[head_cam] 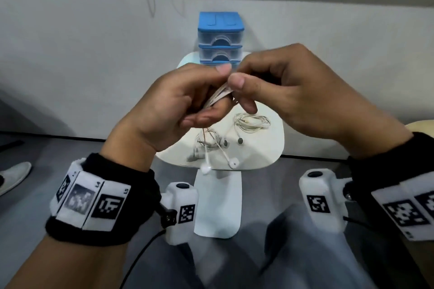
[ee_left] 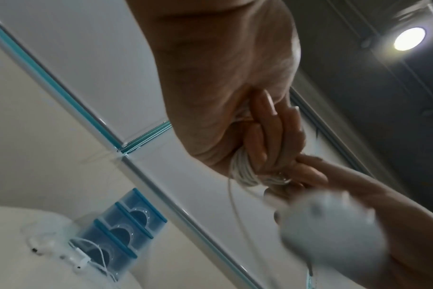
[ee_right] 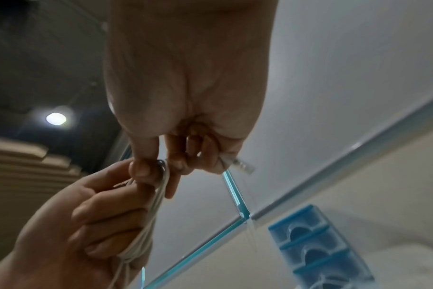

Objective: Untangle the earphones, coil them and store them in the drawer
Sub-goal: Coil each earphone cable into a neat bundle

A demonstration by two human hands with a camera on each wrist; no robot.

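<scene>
A bundle of white earphone cable is wound round the fingers of my left hand, which grips it above the small white table. My right hand pinches the top of that bundle between thumb and forefinger. Two white earbuds dangle on their leads below the left hand. In the left wrist view the coil wraps the curled fingers. From the right wrist, the thumb tip presses the cable. A blue drawer unit stands behind, drawers closed.
Two more coiled earphone sets lie on the table, one at the right and one under the hanging leads. A white wall rises behind the drawer unit. A pale shoe rests on the grey floor at the left.
</scene>
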